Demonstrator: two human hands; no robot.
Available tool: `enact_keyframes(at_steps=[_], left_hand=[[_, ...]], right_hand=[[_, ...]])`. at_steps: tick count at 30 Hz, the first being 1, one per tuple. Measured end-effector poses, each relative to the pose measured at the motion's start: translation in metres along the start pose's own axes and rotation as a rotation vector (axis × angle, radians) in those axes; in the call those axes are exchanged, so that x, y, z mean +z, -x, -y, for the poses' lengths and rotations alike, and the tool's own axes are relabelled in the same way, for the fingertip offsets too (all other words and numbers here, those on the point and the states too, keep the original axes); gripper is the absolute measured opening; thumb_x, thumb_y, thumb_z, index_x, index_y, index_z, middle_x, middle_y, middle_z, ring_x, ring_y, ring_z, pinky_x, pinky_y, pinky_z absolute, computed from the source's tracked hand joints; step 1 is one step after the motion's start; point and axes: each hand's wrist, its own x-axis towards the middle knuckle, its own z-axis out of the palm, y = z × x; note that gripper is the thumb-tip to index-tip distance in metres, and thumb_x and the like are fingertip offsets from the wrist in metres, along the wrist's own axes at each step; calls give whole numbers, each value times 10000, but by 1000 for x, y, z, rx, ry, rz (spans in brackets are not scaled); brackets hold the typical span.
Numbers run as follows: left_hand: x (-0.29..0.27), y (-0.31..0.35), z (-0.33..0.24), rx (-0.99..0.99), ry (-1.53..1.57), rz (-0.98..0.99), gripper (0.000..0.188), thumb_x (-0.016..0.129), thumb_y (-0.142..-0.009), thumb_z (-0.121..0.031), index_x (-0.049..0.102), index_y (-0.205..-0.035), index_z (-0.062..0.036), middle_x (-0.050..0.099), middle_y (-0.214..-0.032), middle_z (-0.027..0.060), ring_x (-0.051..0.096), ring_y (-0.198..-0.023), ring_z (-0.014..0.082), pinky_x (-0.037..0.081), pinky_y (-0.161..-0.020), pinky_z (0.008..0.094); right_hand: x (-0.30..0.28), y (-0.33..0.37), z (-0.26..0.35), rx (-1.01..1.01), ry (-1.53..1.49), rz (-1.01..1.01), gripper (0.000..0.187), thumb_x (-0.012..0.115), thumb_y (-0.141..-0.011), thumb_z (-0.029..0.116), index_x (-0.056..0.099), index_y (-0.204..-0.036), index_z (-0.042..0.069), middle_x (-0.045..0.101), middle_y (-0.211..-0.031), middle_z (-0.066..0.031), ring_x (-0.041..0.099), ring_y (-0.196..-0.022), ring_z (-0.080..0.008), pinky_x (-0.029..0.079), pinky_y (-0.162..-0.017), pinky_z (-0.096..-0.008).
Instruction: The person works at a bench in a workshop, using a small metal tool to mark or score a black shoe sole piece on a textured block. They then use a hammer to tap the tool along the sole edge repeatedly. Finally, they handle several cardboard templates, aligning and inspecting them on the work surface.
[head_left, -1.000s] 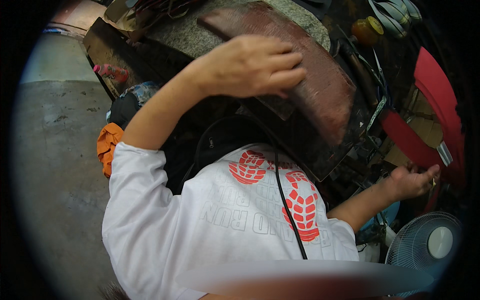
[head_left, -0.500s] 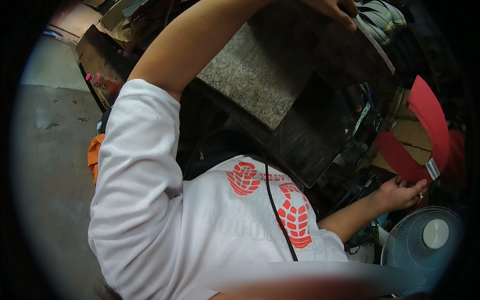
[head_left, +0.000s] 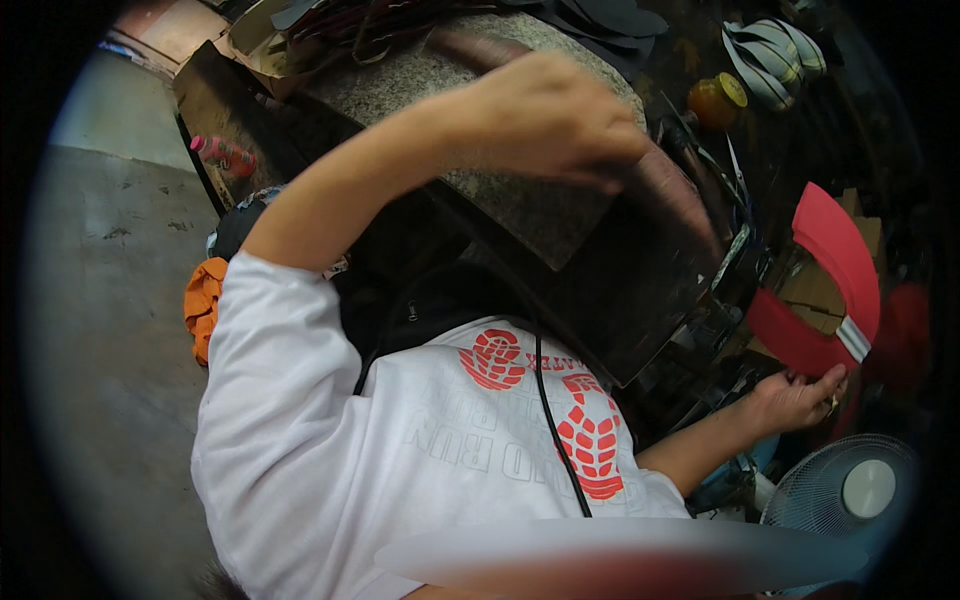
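Since the earlier frame, the left hand [head_left: 545, 120] had come down from the upper edge and lay with fingers curled over a brown leather strip [head_left: 680, 195] on the speckled stone slab [head_left: 530, 205]. Nearer, the right hand [head_left: 795, 398] pinched the lower end of a curved red sole piece [head_left: 835, 275], which rose just above its fingertips. Beyond the left fingers sat a yellow-lidded jar [head_left: 717, 100].

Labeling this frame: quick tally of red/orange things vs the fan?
Red curved strip, held by the right hand: 1
Orange cloth: 1
Orange jar: 1
White fan: 1
Total: 4
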Motion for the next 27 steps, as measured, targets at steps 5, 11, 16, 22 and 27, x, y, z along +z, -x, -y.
enact_keyframes(at_steps=[5, 11, 16, 22, 27], left_hand=[[24, 46, -54, 90, -189, 198, 302, 706, -759, -241, 599, -1009, -110, 612, -976, 27, 640, -970, 195, 565, -797, 279], [40, 57, -46, 46, -106, 197, 411, 730, -760, -321, 596, -1093, -122, 611, -1077, 49, 629, -1037, 216, 563, -881, 295], [38, 54, -39, -12, 80, 169, 325, 699, -807, -407, 599, -960, -138, 593, -910, -13, 625, -891, 167, 554, -714, 296], [48, 40, 1, -327, 116, 85, 386, 692, -859, -417, 635, -1039, -80, 629, -992, 87, 625, -950, 271, 544, -785, 369], [54, 51, 39, -870, 198, -317, 377, 614, -953, -386, 672, -1135, -61, 686, -1030, 125, 651, -991, 313, 527, -845, 412]], right_hand=[[8, 6, -10, -12, -78, 118, 305, 773, -876, 199, 648, -1089, 21, 685, -1014, -72, 667, -848, -154, 557, -721, -283], [32, 21, -24, -5, -3, 210, 195, 718, -912, 124, 657, -1061, 13, 682, -979, -46, 656, -789, -120, 566, -670, -261], [41, 27, -29, -115, 10, 292, 176, 677, -940, 101, 651, -1045, -39, 672, -983, -86, 648, -837, -135, 574, -724, -268], [46, 28, -33, -75, -38, 333, 198, 656, -953, 92, 636, -1055, -77, 670, -993, -104, 648, -892, -159, 584, -792, -303], [76, 47, -17, -546, 113, 498, 148, 672, -930, 62, 679, -1058, -13, 677, -992, -116, 653, -911, -171, 580, -785, -310]])
